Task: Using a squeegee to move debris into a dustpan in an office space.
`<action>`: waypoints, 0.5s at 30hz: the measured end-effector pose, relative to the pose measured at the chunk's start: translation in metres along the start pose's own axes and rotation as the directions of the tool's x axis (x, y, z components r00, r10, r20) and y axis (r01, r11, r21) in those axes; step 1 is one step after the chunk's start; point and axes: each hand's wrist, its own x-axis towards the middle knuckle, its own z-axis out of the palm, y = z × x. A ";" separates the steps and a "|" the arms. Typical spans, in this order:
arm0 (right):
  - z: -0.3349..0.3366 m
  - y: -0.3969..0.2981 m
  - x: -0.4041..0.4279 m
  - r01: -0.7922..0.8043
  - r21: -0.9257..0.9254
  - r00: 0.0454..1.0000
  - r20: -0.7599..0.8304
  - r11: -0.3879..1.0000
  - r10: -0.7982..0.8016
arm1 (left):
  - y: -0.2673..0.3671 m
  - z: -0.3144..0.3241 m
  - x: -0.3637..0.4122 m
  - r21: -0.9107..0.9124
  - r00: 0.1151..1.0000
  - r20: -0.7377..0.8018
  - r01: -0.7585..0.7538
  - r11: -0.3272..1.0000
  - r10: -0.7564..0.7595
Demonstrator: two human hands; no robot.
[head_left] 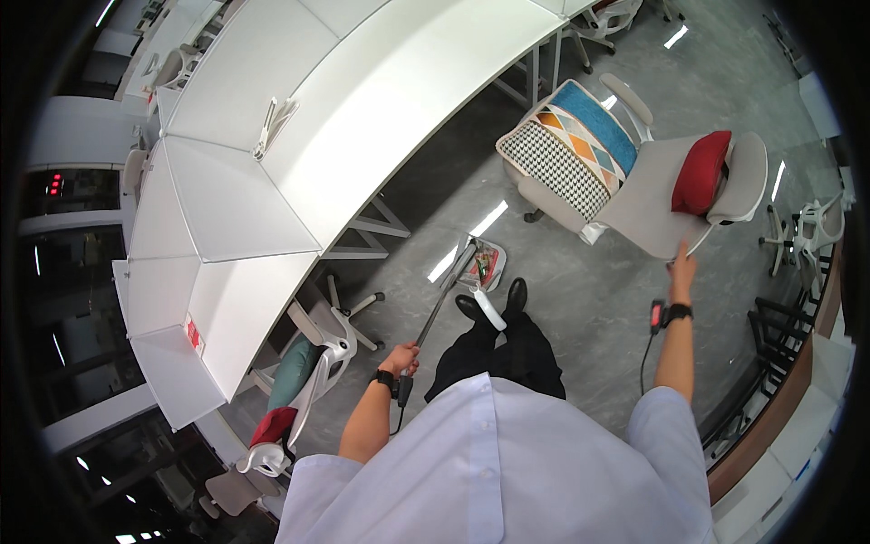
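My left hand [401,359] is closed around the upper end of a long metal pole [436,311]. Its lower end reaches into a dustpan [499,262] on the floor by my shoes, where red and green litter [485,264] lies. The dustpan's white handle [489,309] slants back over my feet. Out to the right, my right hand [682,275] grips the side edge of a grey office chair [656,180] near its headrest. A red pillow [703,173] rests against that headrest, and a patterned cushion [571,146] covers the seat.
A long white desk [408,102] with partition panels [238,197] curves along the left and front. Under its near end stands another chair [333,353] with a green cushion [293,370]. Black metal racks [781,333] line the right side. Cables hang from devices at both wrists.
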 end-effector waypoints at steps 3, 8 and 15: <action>0.043 0.066 -0.064 0.173 -0.189 0.983 -0.036 0.967 -0.182 | -0.003 0.002 0.008 -0.002 1.000 0.018 -0.006 1.000 0.006; 0.163 -0.021 -0.214 0.056 -0.268 0.564 0.803 0.962 0.190 | -0.014 -0.002 0.002 -0.043 1.000 -0.004 0.018 0.999 -0.018; 0.242 -0.031 -0.291 0.069 -0.277 0.322 0.915 0.958 0.242 | 0.006 0.022 -0.010 -0.029 1.000 -0.015 0.004 1.000 -0.004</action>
